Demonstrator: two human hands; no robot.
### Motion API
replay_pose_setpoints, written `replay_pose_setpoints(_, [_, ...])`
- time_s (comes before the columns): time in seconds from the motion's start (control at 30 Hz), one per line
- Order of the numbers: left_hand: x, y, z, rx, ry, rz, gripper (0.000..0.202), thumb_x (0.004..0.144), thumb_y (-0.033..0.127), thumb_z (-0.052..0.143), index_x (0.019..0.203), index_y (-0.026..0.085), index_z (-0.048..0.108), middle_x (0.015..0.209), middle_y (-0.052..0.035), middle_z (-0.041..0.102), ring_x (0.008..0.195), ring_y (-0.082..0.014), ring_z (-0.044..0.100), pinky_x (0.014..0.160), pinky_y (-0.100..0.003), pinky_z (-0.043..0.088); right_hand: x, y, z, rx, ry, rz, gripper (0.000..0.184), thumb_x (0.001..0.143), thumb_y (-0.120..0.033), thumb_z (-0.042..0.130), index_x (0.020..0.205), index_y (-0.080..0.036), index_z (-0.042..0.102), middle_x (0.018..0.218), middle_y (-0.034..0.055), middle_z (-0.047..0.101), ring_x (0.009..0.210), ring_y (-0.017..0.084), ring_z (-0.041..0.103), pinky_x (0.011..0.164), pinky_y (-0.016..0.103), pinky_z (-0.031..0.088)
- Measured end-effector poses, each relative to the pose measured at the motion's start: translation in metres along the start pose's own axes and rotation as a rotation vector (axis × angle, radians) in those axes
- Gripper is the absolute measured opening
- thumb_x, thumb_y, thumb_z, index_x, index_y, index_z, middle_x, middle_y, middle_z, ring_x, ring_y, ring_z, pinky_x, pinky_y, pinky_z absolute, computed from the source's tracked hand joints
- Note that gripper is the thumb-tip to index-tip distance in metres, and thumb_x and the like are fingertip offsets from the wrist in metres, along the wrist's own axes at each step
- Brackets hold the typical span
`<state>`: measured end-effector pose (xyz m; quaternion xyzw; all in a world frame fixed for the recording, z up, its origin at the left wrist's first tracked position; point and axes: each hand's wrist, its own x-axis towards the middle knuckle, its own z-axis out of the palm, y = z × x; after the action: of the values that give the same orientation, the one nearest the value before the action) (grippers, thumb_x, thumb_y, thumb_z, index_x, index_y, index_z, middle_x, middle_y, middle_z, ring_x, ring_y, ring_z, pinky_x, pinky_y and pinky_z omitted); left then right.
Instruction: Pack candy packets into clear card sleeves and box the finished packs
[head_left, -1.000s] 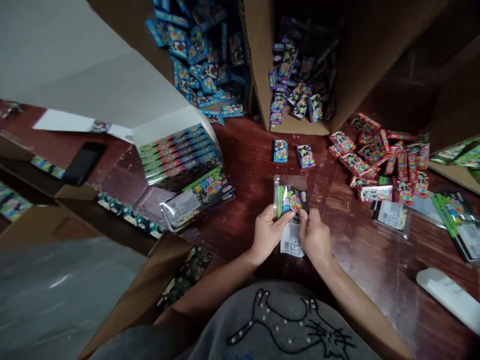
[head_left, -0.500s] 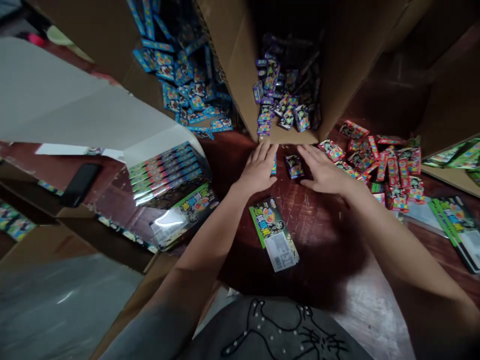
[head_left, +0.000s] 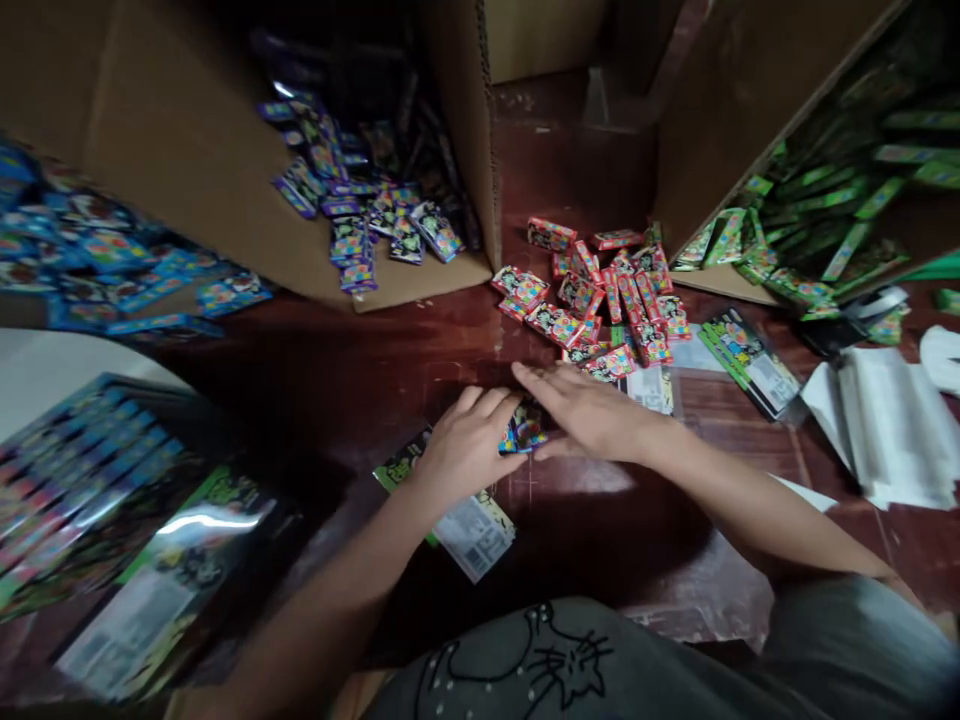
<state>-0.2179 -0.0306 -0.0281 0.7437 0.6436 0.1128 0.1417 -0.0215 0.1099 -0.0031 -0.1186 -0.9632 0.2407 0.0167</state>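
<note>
Two or so small printed candy boxes [head_left: 523, 428], one blue and one darker, sit together on the dark red table between my hands. My left hand [head_left: 466, 437] is curled against their left side, its thumb at the near edge. From the right, my right hand [head_left: 589, 412] closes on them with fingers over the top, hiding part of them. Under my left wrist lies a black-and-green printed sleeve [head_left: 476, 535] with a white barcode panel. Red candy boxes [head_left: 581, 295] form a loose heap just beyond my right hand.
Cardboard cartons lie open at the back, holding purple boxes [head_left: 352, 240] and green boxes [head_left: 847, 220]. Blue boxes [head_left: 97, 250] spread at far left. A filled clear-fronted pack [head_left: 90, 480] is at left. Another printed sleeve [head_left: 750, 360] and white papers [head_left: 896, 425] lie right.
The view has swung to the right. My hands, earlier apart and flat beside the small boxes near the purple carton, have come together around them, closer to my body.
</note>
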Motion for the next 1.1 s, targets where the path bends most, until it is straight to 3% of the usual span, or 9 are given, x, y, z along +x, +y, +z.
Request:
replay_pose_setpoints(0.13, [-0.001, 0.035, 0.001, 0.002, -0.075, 0.033, 0.080, 0.081, 0.041, 0.089, 0.149, 0.017, 0.055, 0.150, -0.0127, 0.062, 0.130, -0.0361, 0.058, 0.110, -0.051, 0.054, -0.076, 0.043, -0.047, -0.131, 0.195, 0.235, 0.075, 0.100, -0.047, 0.064, 0.165, -0.021, 0.039, 0.161, 0.0185, 0.052, 0.145, 0.037, 0.052, 0.121, 0.060, 0.042])
replay_pose_setpoints(0.27, [0.033, 0.058, -0.011, 0.090, 0.004, 0.051, 0.082, 0.081, 0.052, 0.089, 0.148, 0.016, 0.056, 0.160, -0.0172, 0.053, 0.136, -0.0409, 0.053, 0.109, -0.056, 0.052, -0.132, 0.116, -0.077, -0.340, 0.298, 0.503, 0.068, 0.098, -0.046, 0.067, 0.156, -0.013, 0.051, 0.149, 0.0238, 0.060, 0.139, 0.041, 0.055, 0.117, 0.059, 0.043])
replay_pose_setpoints(0.43, [0.115, 0.088, -0.003, 0.168, 0.086, 0.110, 0.063, 0.095, 0.026, 0.075, 0.152, 0.015, 0.053, 0.142, -0.0190, 0.064, 0.132, -0.0381, 0.056, 0.106, -0.050, 0.052, -0.152, 0.180, -0.104, -0.505, 0.456, 0.955, 0.082, 0.096, -0.041, 0.067, 0.157, 0.007, 0.040, 0.149, 0.0377, 0.053, 0.139, 0.043, 0.050, 0.112, 0.053, 0.039])
replay_pose_setpoints(0.53, [0.140, 0.099, 0.011, 0.234, 0.061, 0.124, 0.049, 0.101, 0.012, 0.058, 0.149, 0.009, 0.057, 0.120, -0.0194, 0.072, 0.124, -0.0366, 0.060, 0.102, -0.049, 0.052, -0.152, 0.205, -0.114, -0.520, 0.408, 1.092, 0.077, 0.095, -0.039, 0.065, 0.158, 0.000, 0.040, 0.150, 0.0341, 0.054, 0.136, 0.045, 0.050, 0.104, 0.055, 0.042])
replay_pose_setpoints(0.7, [0.115, 0.098, 0.027, 0.276, 0.024, 0.417, 0.028, 0.106, 0.017, 0.056, 0.129, 0.025, 0.069, 0.114, -0.0059, 0.073, 0.107, -0.0257, 0.064, 0.086, -0.039, 0.052, -0.151, 0.240, -0.112, -0.628, 0.317, 1.074, 0.067, 0.103, -0.050, 0.047, 0.154, -0.006, 0.045, 0.152, 0.0270, 0.057, 0.137, 0.046, 0.047, 0.107, 0.060, 0.037])
replay_pose_setpoints(0.8, [0.089, 0.092, 0.028, 0.231, -0.071, 0.515, 0.029, 0.101, 0.046, 0.069, 0.119, 0.024, 0.072, 0.117, -0.0048, 0.073, 0.105, -0.0249, 0.064, 0.088, -0.040, 0.050, -0.149, 0.256, -0.112, -0.710, 0.225, 1.029, 0.056, 0.107, -0.048, 0.039, 0.138, -0.006, 0.059, 0.131, 0.0270, 0.070, 0.127, 0.042, 0.052, 0.103, 0.060, 0.034])
replay_pose_setpoints(0.87, [0.078, 0.091, 0.024, 0.157, -0.085, 0.447, 0.061, 0.090, 0.075, 0.069, 0.117, 0.021, 0.073, 0.127, -0.0082, 0.071, 0.111, -0.0284, 0.064, 0.096, -0.043, 0.049, -0.148, 0.261, -0.117, -0.720, 0.142, 0.981, 0.046, 0.109, -0.042, 0.036, 0.119, -0.011, 0.068, 0.112, 0.0229, 0.076, 0.114, 0.035, 0.056, 0.099, 0.057, 0.032])
replay_pose_setpoints(0.93, [0.075, 0.095, 0.020, 0.124, -0.042, 0.279, 0.079, 0.084, 0.089, 0.060, 0.118, 0.019, 0.073, 0.134, -0.0120, 0.068, 0.118, -0.0323, 0.061, 0.101, -0.046, 0.047, -0.146, 0.259, -0.122, -0.725, 0.102, 0.927, 0.043, 0.110, -0.035, 0.033, 0.102, -0.013, 0.070, 0.100, 0.0213, 0.077, 0.103, 0.031, 0.059, 0.099, 0.056, 0.030])
replay_pose_setpoints(1.1, [0.084, 0.118, 0.030, 0.181, -0.009, -0.114, 0.108, 0.081, 0.087, 0.065, 0.151, 0.007, 0.051, 0.135, -0.0223, 0.063, 0.114, -0.0387, 0.060, 0.097, -0.051, 0.046, -0.136, 0.212, -0.137, -0.824, 0.139, 0.825, 0.052, 0.106, -0.018, 0.022, 0.095, -0.007, 0.072, 0.094, 0.0280, 0.075, 0.103, 0.031, 0.064, 0.102, 0.059, 0.026])
